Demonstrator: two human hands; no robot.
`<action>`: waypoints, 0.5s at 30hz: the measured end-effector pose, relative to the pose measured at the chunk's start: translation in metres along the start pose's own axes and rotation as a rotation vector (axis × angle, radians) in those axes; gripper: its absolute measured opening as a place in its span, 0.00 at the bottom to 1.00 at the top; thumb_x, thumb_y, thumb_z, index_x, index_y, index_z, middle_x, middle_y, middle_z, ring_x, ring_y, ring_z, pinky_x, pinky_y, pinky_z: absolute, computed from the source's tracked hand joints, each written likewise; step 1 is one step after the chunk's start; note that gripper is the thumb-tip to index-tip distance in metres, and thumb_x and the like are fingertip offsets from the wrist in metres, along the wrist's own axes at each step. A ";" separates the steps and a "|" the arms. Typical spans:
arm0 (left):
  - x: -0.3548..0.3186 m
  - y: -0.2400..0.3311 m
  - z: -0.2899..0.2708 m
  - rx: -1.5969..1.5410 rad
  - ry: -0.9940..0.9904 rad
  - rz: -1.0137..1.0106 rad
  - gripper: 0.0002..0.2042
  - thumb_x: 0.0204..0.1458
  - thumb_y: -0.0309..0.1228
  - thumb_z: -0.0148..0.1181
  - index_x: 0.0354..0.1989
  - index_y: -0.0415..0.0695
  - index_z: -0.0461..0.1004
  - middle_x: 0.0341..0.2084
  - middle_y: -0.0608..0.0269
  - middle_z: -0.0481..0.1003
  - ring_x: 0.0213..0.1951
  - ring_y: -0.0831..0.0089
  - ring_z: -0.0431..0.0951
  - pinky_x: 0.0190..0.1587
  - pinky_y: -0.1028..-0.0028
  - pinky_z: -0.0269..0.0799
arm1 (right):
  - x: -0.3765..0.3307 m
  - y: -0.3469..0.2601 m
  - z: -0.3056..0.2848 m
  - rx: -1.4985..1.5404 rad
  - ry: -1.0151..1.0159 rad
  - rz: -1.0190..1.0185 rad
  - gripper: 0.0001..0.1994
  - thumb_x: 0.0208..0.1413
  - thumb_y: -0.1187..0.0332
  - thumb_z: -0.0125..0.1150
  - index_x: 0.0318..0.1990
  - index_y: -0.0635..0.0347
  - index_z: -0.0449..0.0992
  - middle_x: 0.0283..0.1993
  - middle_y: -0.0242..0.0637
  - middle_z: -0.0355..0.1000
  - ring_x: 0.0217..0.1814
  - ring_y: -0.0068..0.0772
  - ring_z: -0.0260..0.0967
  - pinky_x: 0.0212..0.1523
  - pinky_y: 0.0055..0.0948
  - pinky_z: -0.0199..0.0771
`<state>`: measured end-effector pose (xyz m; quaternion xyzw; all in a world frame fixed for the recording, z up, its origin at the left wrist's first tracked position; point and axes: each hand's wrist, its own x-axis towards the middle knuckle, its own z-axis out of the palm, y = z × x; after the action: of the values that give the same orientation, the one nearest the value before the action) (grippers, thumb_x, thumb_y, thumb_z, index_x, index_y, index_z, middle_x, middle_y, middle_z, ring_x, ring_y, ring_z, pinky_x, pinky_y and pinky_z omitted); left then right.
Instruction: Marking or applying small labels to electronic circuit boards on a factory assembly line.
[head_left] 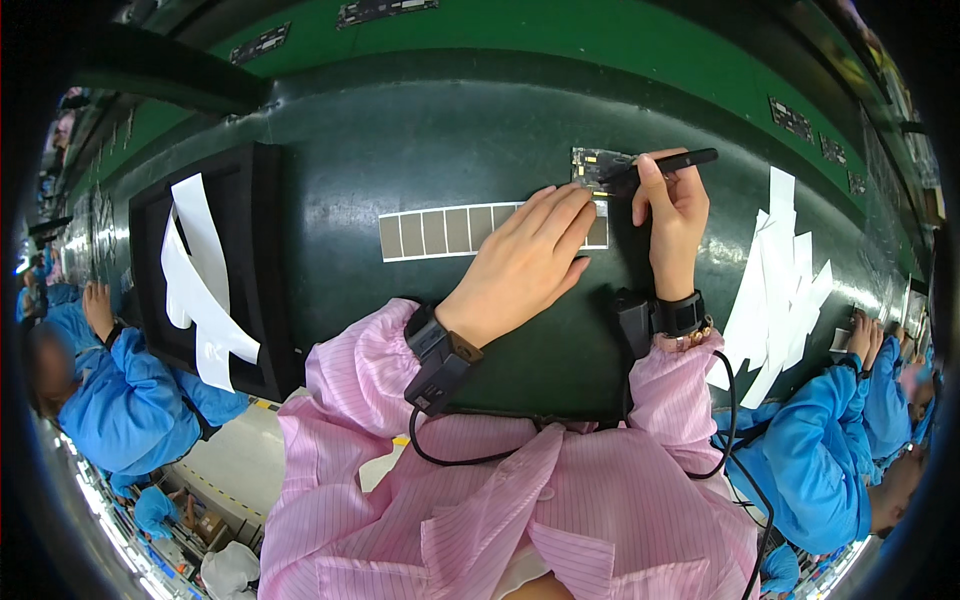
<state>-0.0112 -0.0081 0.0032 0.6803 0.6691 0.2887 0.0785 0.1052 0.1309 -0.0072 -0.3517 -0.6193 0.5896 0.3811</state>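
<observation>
My left hand (520, 262) lies palm down across a white strip of grey-brown rectangular labels (433, 232), its fingers stretched out. Its fingertips reach the near edge of a small dark circuit board (590, 163) with gold-coloured parts. In my right hand (676, 213) is a slim black pen-shaped tool (690, 160), gripped between thumb and fingers. The tool slants down to the left, its tip over the board beside my left fingertips. My right hand hides part of the board's right side. Whether the tip touches the board, I cannot tell.
At left stands a black foam tray (272, 220) with curled white strips (205, 265). White paper strips (775, 280) are heaped at right. More circuit boards (790, 118) lie on the green conveyor belt (560, 45) beyond. Co-workers in blue sit on both sides. Black cables hang from my wrist devices.
</observation>
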 end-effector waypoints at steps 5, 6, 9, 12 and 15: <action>-0.001 -0.001 0.001 -0.007 0.001 -0.006 0.26 0.45 0.30 0.62 0.53 0.37 0.64 0.54 0.54 0.63 0.56 0.56 0.65 0.60 0.63 0.62 | 0.000 0.001 0.001 -0.021 0.000 -0.003 0.06 0.57 0.70 0.59 0.35 0.64 0.72 0.21 0.25 0.65 0.16 0.12 0.57 0.16 0.16 0.52; -0.001 -0.001 0.002 -0.011 0.003 -0.005 0.26 0.45 0.30 0.62 0.53 0.37 0.64 0.54 0.54 0.63 0.56 0.56 0.65 0.60 0.63 0.62 | 0.000 0.001 0.001 -0.031 -0.002 -0.006 0.06 0.57 0.70 0.59 0.35 0.64 0.72 0.21 0.25 0.65 0.16 0.12 0.57 0.16 0.16 0.52; -0.001 -0.001 0.002 -0.008 0.004 -0.004 0.26 0.45 0.30 0.63 0.53 0.37 0.64 0.54 0.54 0.63 0.56 0.55 0.65 0.60 0.63 0.63 | 0.000 0.002 0.001 -0.035 -0.001 -0.015 0.07 0.57 0.70 0.59 0.35 0.64 0.72 0.21 0.26 0.66 0.16 0.12 0.57 0.16 0.16 0.52; -0.001 0.000 0.001 -0.008 0.006 -0.004 0.25 0.45 0.30 0.62 0.53 0.37 0.64 0.54 0.54 0.63 0.56 0.56 0.65 0.60 0.63 0.63 | 0.000 0.002 0.001 -0.041 -0.003 -0.012 0.06 0.57 0.70 0.59 0.35 0.64 0.72 0.21 0.26 0.66 0.16 0.12 0.57 0.16 0.16 0.52; 0.000 0.001 0.001 0.012 0.010 -0.018 0.25 0.45 0.30 0.62 0.53 0.36 0.65 0.54 0.54 0.63 0.56 0.56 0.65 0.60 0.63 0.62 | 0.000 0.001 0.002 -0.054 -0.012 -0.009 0.06 0.57 0.70 0.59 0.35 0.64 0.72 0.21 0.26 0.67 0.17 0.12 0.58 0.16 0.16 0.52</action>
<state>-0.0102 -0.0077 0.0031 0.6734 0.6772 0.2874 0.0735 0.1029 0.1299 -0.0082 -0.3557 -0.6387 0.5730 0.3704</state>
